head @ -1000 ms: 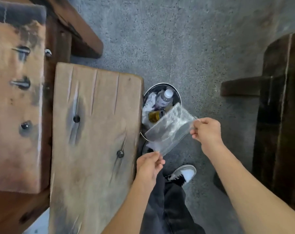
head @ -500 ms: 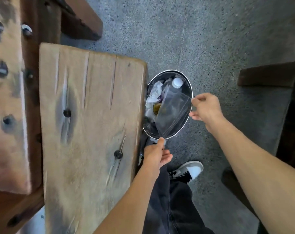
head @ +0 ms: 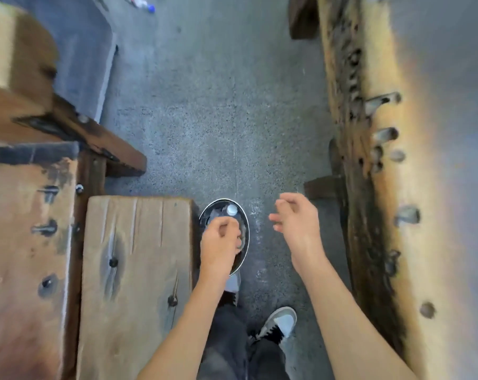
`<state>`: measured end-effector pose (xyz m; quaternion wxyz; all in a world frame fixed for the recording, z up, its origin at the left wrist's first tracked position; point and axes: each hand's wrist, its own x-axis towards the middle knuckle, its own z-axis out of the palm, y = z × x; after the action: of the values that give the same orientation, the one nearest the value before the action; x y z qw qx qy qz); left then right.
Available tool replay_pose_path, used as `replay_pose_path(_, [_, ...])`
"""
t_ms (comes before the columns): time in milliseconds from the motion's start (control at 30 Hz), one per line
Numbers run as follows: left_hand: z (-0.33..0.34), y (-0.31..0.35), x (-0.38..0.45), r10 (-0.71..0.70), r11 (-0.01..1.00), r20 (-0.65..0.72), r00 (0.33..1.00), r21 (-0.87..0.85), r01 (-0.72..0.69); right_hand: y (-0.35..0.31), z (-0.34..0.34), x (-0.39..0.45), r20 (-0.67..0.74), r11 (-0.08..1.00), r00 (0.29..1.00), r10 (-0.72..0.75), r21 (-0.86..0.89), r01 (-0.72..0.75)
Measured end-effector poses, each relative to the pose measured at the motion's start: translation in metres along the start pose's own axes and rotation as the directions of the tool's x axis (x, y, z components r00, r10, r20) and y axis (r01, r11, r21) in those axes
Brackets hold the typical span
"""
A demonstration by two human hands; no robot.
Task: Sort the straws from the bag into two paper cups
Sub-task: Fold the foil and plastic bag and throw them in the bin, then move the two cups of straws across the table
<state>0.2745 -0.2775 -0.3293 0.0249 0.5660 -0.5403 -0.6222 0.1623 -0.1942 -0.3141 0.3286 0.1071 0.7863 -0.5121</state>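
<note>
Left hand [head: 222, 239] loosely curled over waste bin [head: 244, 229], fingers together, contents of grip not discernible; right hand [head: 295, 218] spread, empty. Bag, straws, cups not visible. Sorting judged finished, only disposal remaining

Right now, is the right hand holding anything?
No, the right hand hangs open and empty over the concrete floor, beside the trash bin.
</note>
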Motion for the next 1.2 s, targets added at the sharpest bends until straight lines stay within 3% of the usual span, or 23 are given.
replay_pose_path(133, [0.008,0.084,-0.053,0.285,0.952,0.057,0.957,0.097,-0.289,-0.07,-0.05,-0.074,-0.015,0.979,0.98,-0.196,0.057,0.197])
replay_pose_path(300, [0.032,0.182,-0.152,0.523,0.825,0.19,0.831,0.131,-0.55,-0.133,-0.137,-0.157,-0.201,0.926,0.923,-0.328,0.125,0.357])
replay_pose_path(467, [0.065,0.225,-0.252,0.662,0.633,0.427,0.616,0.121,-0.765,-0.15,-0.232,-0.237,-0.439,0.893,0.811,-0.388,0.04,0.449])
replay_pose_path(533, [0.086,0.234,-0.295,0.7,0.503,0.542,0.466,0.089,-0.859,-0.144,-0.274,-0.272,-0.533,0.896,0.75,-0.391,-0.035,0.442])
replay_pose_path(700, [0.131,0.235,-0.393,0.66,0.177,0.746,0.092,-0.035,-0.984,-0.11,-0.359,-0.352,-0.748,0.905,0.535,-0.392,-0.21,0.369])
replay_pose_path(800, [0.156,0.23,-0.442,0.617,0.029,0.785,-0.064,-0.104,-0.994,-0.088,-0.397,-0.392,-0.819,0.916,0.425,-0.385,-0.283,0.283])
replay_pose_path(867, [0.172,0.222,-0.472,0.584,-0.056,0.801,-0.136,-0.127,-0.99,-0.07,-0.419,-0.419,-0.86,0.93,0.356,-0.365,-0.32,0.18])
replay_pose_path(1033, [0.203,0.194,-0.529,0.489,-0.205,0.828,-0.275,-0.198,-0.959,-0.019,-0.459,-0.471,-0.916,0.953,0.274,-0.294,-0.302,0.013])
replay_pose_path(1200, [0.217,0.162,-0.57,0.412,-0.282,0.837,-0.361,-0.26,-0.924,0.025,-0.484,-0.508,-0.958,0.97,0.203,-0.204,-0.226,-0.092])
